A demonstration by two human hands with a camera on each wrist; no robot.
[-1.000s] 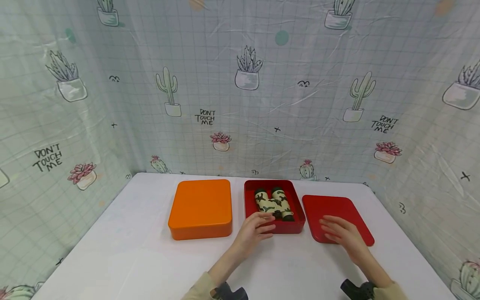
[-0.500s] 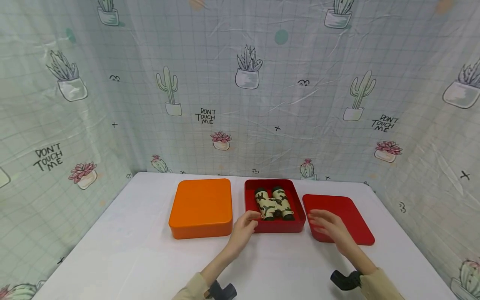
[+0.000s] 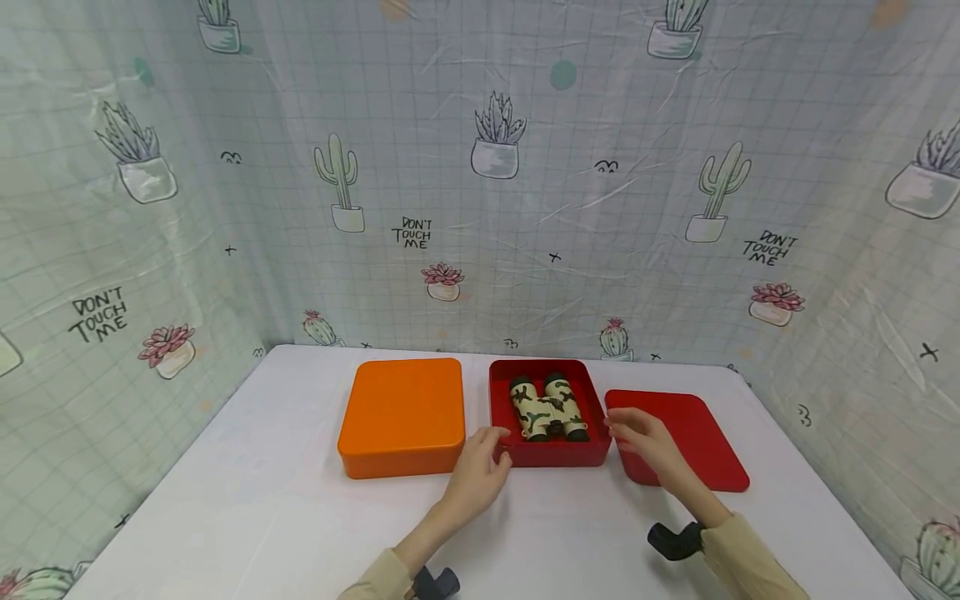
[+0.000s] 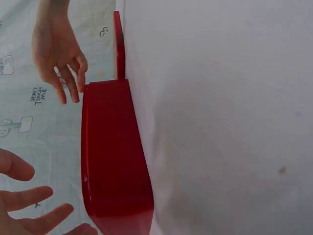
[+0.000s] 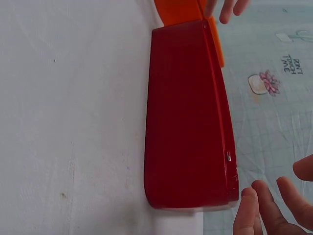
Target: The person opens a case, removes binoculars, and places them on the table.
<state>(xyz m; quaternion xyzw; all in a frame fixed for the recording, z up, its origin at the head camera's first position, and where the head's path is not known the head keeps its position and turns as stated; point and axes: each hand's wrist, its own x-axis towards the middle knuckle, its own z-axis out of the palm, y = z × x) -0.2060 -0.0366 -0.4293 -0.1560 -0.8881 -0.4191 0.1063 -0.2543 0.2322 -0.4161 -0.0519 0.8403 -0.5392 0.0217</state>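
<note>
Camouflage binoculars [image 3: 553, 412] lie in the open red box [image 3: 558, 456], their front ends toward its near wall. My left hand [image 3: 476, 475] is at the box's near left corner, thumb and fingers spread. Near the opposite corner, the right hand [image 3: 647, 443] hovers partly in front of the red lid [image 3: 701, 427], its fingers loosely bent. Neither hand grips anything. Both wrist views show the box's outer wall [image 4: 115, 152] with fingers close to its rim; whether the fingertips touch it I cannot tell. The binoculars are out of sight in those views.
A closed orange box [image 3: 405, 408] stands left of the red one, close to my left hand. The white table [image 3: 300, 525] ends at a cactus-print curtain [image 3: 555, 217] at the back and sides. Black wrist mounts [image 3: 675, 542] sit on both forearms.
My left hand has drawn back left from over the box's front edge to its near left corner. The right hand has moved left, from over the lid toward the box. The binoculars stay put.
</note>
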